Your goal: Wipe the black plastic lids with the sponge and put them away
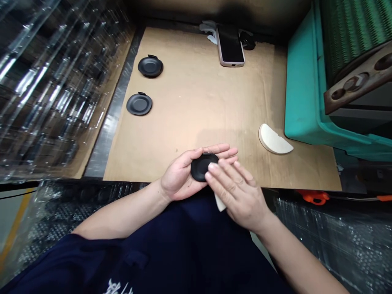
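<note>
Left hand point(179, 177) cups black cap point(199, 168); right hand point(240, 192) holds white pad point(220, 203) against it. Two caps point(139, 104) apparently done, 10 o'clock.

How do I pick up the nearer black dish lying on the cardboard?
Probably pinch opposite sides of its rim from above: the black dish lies flat on the cardboard, shallow and round, with only a tiny tab at its far edge.

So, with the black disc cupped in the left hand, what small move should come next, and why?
Probably sweep the right hand across the black disc cupped in the left hand: its fingertips rest on the disc's face, and a white pad shows under its palm.
</note>
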`<action>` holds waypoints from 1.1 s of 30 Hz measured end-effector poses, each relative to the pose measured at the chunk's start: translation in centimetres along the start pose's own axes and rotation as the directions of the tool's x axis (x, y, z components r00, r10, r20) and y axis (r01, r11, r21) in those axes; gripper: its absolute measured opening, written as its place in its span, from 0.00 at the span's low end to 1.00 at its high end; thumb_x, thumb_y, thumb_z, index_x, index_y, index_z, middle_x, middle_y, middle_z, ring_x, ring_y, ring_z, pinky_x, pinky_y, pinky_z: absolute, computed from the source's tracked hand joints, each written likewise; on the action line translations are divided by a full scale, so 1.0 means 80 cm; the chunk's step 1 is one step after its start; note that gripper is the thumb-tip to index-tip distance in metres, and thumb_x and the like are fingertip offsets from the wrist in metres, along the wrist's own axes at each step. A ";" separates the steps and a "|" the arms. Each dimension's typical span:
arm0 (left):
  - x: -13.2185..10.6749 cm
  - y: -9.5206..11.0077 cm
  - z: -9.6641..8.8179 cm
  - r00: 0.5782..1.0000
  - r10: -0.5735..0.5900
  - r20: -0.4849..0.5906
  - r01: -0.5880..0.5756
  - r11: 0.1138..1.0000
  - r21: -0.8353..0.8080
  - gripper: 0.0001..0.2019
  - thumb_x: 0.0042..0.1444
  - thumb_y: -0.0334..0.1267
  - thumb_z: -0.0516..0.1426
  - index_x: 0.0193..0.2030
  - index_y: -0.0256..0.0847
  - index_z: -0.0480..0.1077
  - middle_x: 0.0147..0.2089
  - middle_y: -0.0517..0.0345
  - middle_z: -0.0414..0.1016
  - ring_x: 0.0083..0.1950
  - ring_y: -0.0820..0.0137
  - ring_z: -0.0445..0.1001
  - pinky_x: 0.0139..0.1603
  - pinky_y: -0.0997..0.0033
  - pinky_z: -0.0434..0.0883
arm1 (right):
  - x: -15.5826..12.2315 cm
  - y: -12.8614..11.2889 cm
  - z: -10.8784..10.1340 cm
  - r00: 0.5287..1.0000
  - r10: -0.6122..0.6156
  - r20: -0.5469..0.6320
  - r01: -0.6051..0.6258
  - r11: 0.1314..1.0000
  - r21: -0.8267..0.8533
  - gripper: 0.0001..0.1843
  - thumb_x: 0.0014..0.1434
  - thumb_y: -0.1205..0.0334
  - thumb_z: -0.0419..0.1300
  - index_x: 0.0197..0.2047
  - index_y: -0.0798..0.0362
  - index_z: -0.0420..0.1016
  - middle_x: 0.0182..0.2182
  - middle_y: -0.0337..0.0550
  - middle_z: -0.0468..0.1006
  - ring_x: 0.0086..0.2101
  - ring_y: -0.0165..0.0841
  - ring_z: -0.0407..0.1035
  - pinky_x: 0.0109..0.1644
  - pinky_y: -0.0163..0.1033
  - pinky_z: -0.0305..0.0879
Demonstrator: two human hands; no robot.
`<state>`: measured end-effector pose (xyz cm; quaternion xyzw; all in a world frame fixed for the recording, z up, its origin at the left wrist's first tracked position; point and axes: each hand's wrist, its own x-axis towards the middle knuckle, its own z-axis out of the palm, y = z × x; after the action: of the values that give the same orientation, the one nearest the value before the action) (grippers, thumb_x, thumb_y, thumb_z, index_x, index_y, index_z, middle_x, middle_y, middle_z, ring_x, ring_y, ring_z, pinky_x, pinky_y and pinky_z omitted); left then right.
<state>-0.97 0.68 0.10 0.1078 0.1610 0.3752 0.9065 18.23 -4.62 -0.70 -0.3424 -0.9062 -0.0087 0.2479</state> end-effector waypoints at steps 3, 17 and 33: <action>-0.002 0.000 -0.002 1.000 -0.011 -0.007 0.010 1.000 -0.012 0.26 0.72 0.42 0.43 0.66 0.27 0.67 0.73 0.37 0.63 0.75 0.53 0.60 0.77 0.53 0.53 | -0.001 0.004 -0.001 0.999 0.040 0.008 -0.039 0.999 -0.033 0.31 0.65 0.77 0.49 0.70 0.58 0.62 0.68 0.47 0.66 0.71 0.42 0.53 0.76 0.53 0.52; -0.003 -0.001 -0.003 1.000 -0.005 -0.027 0.005 1.000 0.008 0.25 0.71 0.44 0.46 0.65 0.31 0.69 0.73 0.40 0.63 0.76 0.51 0.57 0.77 0.49 0.51 | -0.004 0.002 0.003 0.996 0.089 0.028 -0.087 0.994 -0.067 0.33 0.65 0.77 0.50 0.73 0.60 0.57 0.70 0.51 0.62 0.72 0.41 0.50 0.77 0.54 0.49; 0.001 -0.003 0.000 0.998 0.056 -0.013 -0.056 0.997 0.059 0.30 0.72 0.51 0.44 0.66 0.28 0.68 0.73 0.36 0.62 0.76 0.48 0.59 0.77 0.49 0.51 | -0.011 0.014 -0.022 0.869 0.457 -0.186 -0.401 0.874 0.276 0.33 0.65 0.71 0.58 0.72 0.51 0.62 0.66 0.55 0.69 0.64 0.49 0.66 0.65 0.61 0.67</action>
<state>-0.76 0.53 0.03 0.1361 0.1755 0.3963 0.8908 20.25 -4.64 0.24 -0.5016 -0.7637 0.1089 0.3915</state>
